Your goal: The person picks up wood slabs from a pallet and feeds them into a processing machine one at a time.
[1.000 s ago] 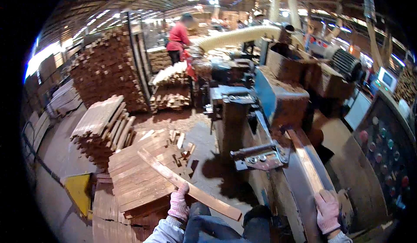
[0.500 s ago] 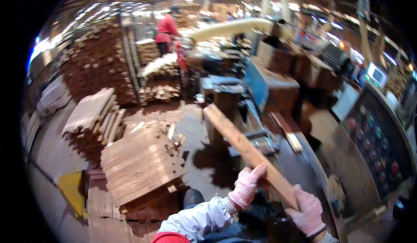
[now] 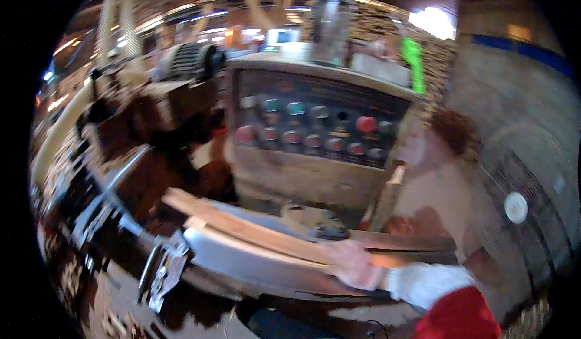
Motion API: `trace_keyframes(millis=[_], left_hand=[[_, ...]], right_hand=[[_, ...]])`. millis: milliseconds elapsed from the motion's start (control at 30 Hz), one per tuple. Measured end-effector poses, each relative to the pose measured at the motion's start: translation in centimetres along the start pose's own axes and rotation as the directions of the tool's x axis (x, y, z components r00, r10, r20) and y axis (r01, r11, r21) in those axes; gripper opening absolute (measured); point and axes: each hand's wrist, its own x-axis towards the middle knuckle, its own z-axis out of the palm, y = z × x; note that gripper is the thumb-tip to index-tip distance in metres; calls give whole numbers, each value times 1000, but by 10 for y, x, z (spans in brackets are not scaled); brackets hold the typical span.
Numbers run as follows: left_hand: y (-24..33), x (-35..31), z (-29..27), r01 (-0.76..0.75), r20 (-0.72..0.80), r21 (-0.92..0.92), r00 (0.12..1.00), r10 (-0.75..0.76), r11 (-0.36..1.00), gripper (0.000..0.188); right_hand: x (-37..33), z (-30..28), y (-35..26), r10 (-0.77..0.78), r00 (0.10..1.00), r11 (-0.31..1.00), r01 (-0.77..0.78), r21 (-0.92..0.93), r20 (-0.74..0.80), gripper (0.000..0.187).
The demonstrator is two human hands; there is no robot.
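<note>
My right hand [image 3: 354, 264], in a pale pink glove with a light grey cuff and a red sleeve above it, is closed around the near end of a wooden board [image 3: 260, 235]. The board lies lengthwise along the smooth metal bed [image 3: 236, 256] of a machine, pointing away to the left. At its far end the wood seems to be doubled, with a second strip edge beside it; blur hides whether these are separate pieces. My left hand is out of view.
Behind the bed stands a dark control panel [image 3: 315, 124] with rows of coloured buttons. A metal clamp-like fitting [image 3: 166, 266] sits at the bed's left end. A motor [image 3: 187, 63] is at the back left, and a round-guarded fan [image 3: 517, 207] at the right.
The view has swung right toward the control panel. The board, held up in both hands before, now rests along the metal bed under my right hand; my left hand has left the view.
</note>
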Motion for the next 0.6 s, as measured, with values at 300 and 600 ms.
trace_keyframes(millis=[300, 600], left_hand=[[-109, 51, -150, 430, -440, 242, 848, -296, 870, 71], [-118, 32, -148, 466, -603, 727, 785, 142, 505, 71]], right_hand=[[214, 96, -95, -87, 910, 991, 119, 55, -407, 74], [60, 21, -44, -159, 982, 964, 177, 199, -102, 68]])
